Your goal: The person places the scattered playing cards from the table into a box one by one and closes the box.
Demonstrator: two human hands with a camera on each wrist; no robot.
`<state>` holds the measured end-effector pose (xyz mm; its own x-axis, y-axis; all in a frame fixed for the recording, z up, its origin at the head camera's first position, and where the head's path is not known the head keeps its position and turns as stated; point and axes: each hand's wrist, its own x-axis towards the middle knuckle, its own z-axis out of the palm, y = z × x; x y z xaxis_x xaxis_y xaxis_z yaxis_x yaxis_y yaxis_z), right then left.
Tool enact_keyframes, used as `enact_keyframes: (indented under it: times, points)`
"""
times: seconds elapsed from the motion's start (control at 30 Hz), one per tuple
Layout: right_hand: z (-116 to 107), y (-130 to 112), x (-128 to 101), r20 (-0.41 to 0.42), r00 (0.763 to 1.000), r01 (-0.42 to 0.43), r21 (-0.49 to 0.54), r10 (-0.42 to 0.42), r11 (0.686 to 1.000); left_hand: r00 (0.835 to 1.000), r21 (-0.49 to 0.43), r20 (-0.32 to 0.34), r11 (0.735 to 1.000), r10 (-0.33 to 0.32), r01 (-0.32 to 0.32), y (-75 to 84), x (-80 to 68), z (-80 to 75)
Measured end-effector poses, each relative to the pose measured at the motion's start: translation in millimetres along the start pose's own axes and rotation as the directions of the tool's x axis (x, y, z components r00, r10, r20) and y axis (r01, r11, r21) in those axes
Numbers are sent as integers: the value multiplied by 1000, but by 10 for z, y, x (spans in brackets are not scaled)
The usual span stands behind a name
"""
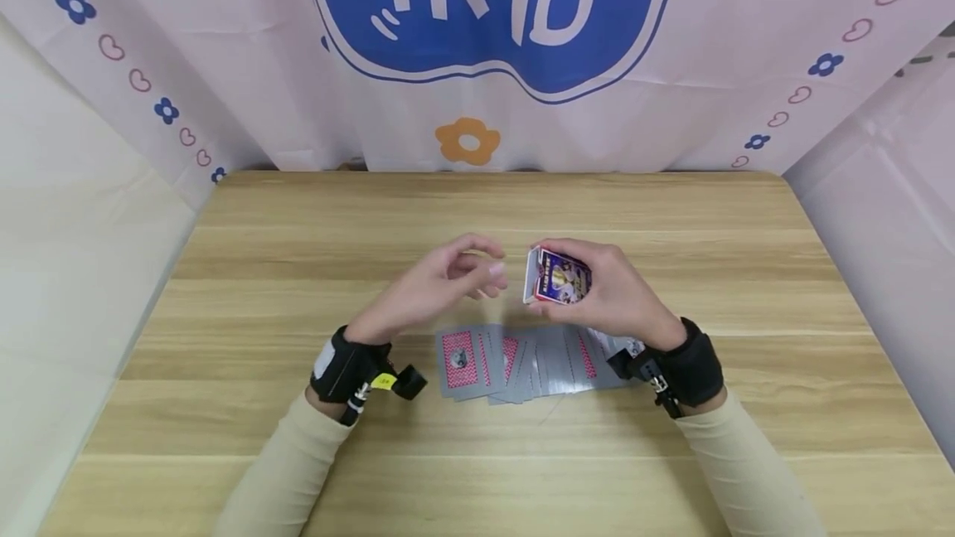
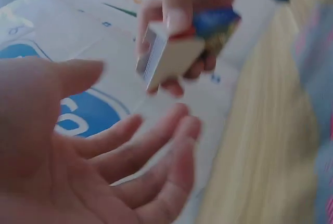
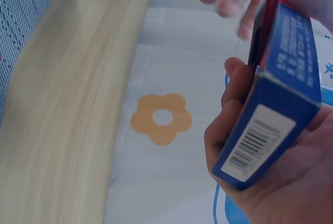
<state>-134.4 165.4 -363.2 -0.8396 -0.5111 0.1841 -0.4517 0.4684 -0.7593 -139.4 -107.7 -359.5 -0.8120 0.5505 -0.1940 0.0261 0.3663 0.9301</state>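
My right hand (image 1: 615, 288) grips a blue playing-card box (image 1: 563, 278) above the table, fingers on one side and thumb on the other. The box's end towards my left hand has a white flap standing out, seen in the left wrist view. A barcode (image 3: 255, 143) marks its opposite end in the right wrist view. Left of the box, my left hand (image 1: 455, 276) hovers with relaxed, bent fingers, apart from it and holding nothing. Below both hands, a row of overlapping playing cards (image 1: 460, 359) lies on the table, grey-bordered with pink backs up; my right wrist hides its right end.
The wooden table (image 1: 477, 471) reaches back to a white curtain (image 1: 597, 131) printed with a blue emblem and flowers. Black straps with small cameras circle both wrists, the right one (image 1: 694, 363) overlapping the cards in the head view.
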Motion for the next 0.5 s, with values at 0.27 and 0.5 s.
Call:
enact_keyframes:
  times: [0.27,0.5]
  points:
    - [1,10,-2,25,999,-44,-47,46,998,986,681,-16,720,-164,131,-277,-133,98]
    - [24,25,12,32,999,-29,-81,32,996,985,767,-25,629,-170,128,-425,-147,226]
